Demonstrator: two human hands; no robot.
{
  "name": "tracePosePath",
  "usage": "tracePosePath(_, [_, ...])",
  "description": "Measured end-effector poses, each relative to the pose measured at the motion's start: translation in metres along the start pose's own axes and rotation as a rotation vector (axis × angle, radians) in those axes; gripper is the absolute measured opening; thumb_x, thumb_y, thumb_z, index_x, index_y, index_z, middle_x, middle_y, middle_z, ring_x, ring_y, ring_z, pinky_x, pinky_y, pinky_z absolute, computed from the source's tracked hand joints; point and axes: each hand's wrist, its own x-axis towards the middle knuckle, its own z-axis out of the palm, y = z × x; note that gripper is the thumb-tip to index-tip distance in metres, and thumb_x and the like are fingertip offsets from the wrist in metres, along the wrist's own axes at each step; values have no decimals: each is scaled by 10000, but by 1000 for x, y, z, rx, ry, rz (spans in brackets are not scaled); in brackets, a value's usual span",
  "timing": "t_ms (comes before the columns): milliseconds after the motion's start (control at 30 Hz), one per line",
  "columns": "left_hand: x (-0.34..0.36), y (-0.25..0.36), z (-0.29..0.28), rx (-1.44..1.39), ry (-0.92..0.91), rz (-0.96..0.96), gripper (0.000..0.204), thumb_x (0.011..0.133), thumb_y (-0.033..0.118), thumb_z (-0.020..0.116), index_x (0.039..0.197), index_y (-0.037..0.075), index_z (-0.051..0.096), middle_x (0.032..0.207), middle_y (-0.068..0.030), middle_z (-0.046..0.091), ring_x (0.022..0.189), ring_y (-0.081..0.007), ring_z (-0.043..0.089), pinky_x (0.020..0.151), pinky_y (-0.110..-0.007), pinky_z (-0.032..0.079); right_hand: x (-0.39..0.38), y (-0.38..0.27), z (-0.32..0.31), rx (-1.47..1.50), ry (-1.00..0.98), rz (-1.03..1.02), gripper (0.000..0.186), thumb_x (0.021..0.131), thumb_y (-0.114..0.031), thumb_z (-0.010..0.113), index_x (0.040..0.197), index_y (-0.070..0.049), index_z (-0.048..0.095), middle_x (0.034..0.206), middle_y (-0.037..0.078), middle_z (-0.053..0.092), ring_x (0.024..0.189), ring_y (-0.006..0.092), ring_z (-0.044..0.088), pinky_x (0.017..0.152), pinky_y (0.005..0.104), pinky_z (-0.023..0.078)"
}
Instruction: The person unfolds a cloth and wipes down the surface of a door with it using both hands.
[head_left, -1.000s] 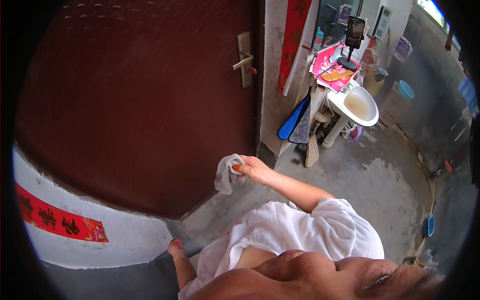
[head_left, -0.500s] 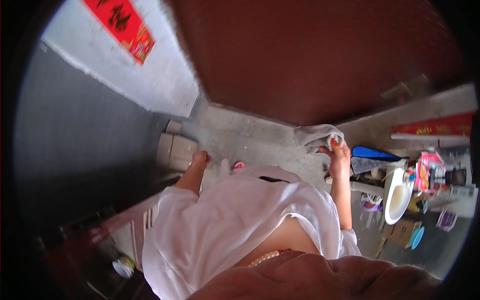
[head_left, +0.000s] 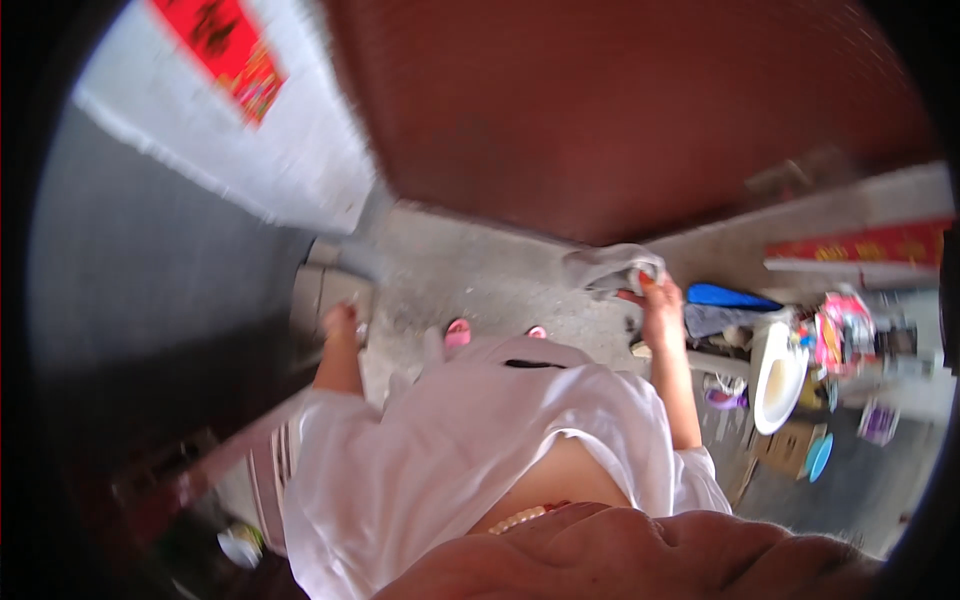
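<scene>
A crumpled grey cloth (head_left: pixel 603 268) hangs from my right hand (head_left: pixel 660 305), whose fingers are closed round its bunched end. The cloth is held clear of the floor, in front of the large dark red door (head_left: pixel 620 110). On the other side, my left hand (head_left: pixel 342 322) hangs low with the arm stretched out, in front of a beige box-like block (head_left: pixel 307 288) by the wall. Motion smears its fingers, so I cannot make out whether they hold anything.
Pink slippers (head_left: pixel 457 333) show on the concrete floor (head_left: pixel 480 270). At right are a white washbasin (head_left: pixel 782 388), a blue dustpan-like thing (head_left: pixel 730 297), a cardboard box (head_left: pixel 787 447) and a light-blue basin (head_left: pixel 819 457). A striped pale panel (head_left: pixel 268 485) stands at lower left.
My left hand has swung left and out from my body. My right hand still grips the cloth. The room has shifted slightly left in view, and both slippers now show.
</scene>
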Motion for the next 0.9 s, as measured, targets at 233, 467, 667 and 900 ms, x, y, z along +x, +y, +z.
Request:
tracePosePath(233, [36,-41,-83,899,-747,301,359,965,317,422,1238,172,606,1318,-24,553,1193,-213,528,900,-413,415,-2,-16,4,-37,4,-6,277,922,-174,541,1138,-4,571,1037,48,630,940,158,592,786,302,520])
tracePosePath(467, [57,-119,-49,893,-533,-17,318,927,332,448,1099,167,658,1150,-68,632,1080,-213,588,834,-397,449,-4,-30,12,-18,-74,-28,311,923,-204,517,1179,-35,569,1054,34,615,964,127,563,807,290,485])
tracePosePath(667, [96,-104,-42,777,-392,-84,301,921,330,447,1061,167,659,1108,-70,638,1046,-219,598,816,-391,457,-9,-31,5,-87,-40,-79,284,911,-187,532,1144,-35,585,933,6,601,849,100,538,766,274,468])
tracePosePath(900, [116,-93,-35,685,-307,-101,285,914,328,447,1016,168,660,1059,-72,645,1006,-226,610,794,-383,465,-15,-32,0,-122,13,-57,282,909,-206,539,1136,-44,579,897,15,595,834,100,536,758,274,465])
